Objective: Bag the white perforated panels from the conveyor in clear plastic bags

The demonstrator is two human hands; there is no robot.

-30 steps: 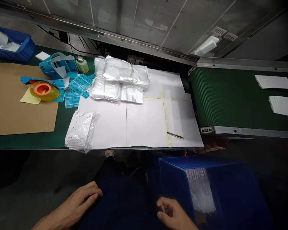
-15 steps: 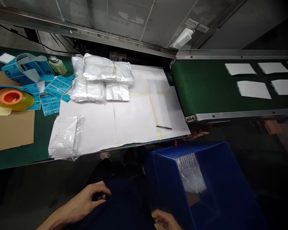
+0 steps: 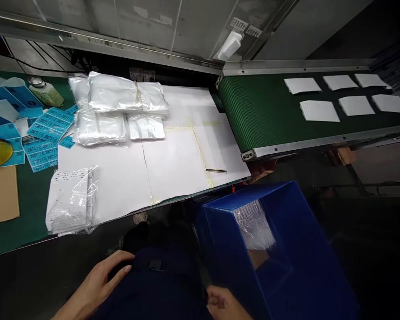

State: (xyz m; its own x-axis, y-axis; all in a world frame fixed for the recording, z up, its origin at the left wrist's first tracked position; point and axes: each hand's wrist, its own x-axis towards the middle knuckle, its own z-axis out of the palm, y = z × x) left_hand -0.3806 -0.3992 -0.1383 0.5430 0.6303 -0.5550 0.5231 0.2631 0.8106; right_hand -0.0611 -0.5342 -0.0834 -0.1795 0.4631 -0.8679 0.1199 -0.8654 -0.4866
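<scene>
Moved: right hand [image 3: 224, 304] lower, beside blue bin [image 3: 286, 266], 5 o'clock
Left hand [image 3: 93, 282]: fingers spread, empty
Right fingers: loosely curled, any hold unclear
Next: hands free for plastic-wrapped packs [image 3: 111, 95], 11 o'clock

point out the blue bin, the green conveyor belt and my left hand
blue plastic bin [image 3: 296, 275], head view, on its wall
green conveyor belt [image 3: 260, 111], head view, on the bare belt surface
left hand [image 3: 95, 282], head view, on the back of the hand

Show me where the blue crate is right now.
In the head view, the blue plastic crate sits at lower right, beside the right hand and just below the front edge of the white sheet.
</scene>
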